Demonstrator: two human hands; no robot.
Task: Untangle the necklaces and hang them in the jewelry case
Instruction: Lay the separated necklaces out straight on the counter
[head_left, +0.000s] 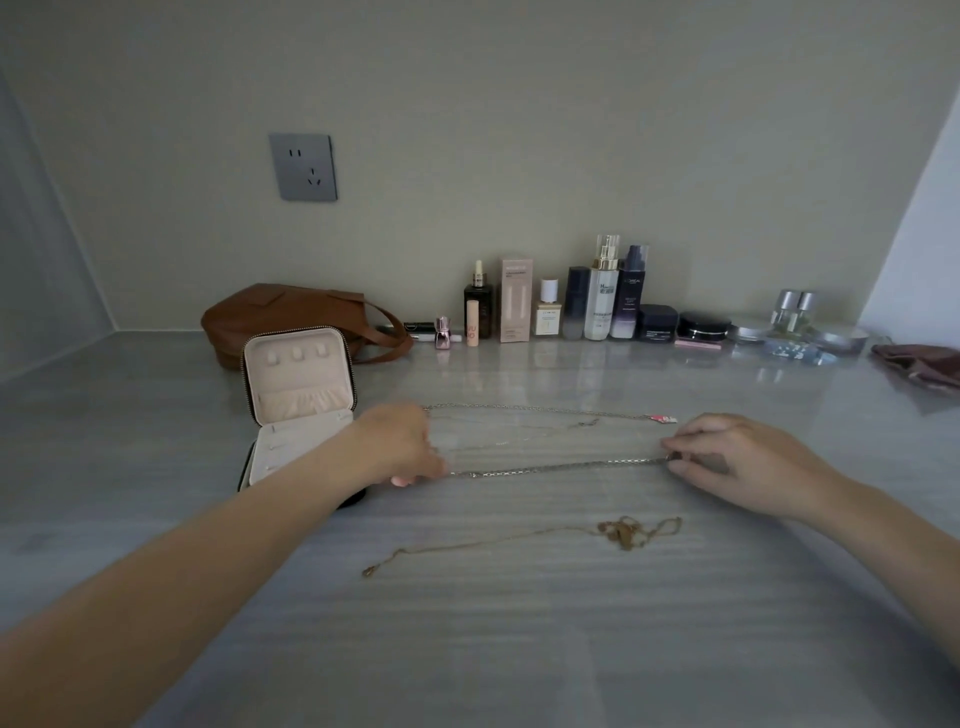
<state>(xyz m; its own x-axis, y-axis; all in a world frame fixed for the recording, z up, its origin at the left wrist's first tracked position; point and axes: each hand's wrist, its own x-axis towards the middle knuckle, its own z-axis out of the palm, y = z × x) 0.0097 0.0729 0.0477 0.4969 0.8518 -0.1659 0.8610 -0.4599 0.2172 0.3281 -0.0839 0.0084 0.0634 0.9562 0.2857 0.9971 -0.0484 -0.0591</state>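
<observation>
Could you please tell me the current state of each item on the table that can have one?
jewelry case: open, lid upright, no necklace hanging in it.
thick silver chain: pulled straight between both hands.
thin silver chain: lying stretched out on the table.
gold necklace: lying loose, bunched up at its right end.
left hand: pinches the thick silver chain's left end.
right hand: pinches its right end.

The brand name "L'OREAL" can be read in pale letters on the dark bottle (630, 291) standing in the row of cosmetics at centre right of the frame. A large "H" can be made out on the tall clear bottle (602, 299) beside it. The print on the pink carton (516, 301) is too small to be read.
</observation>
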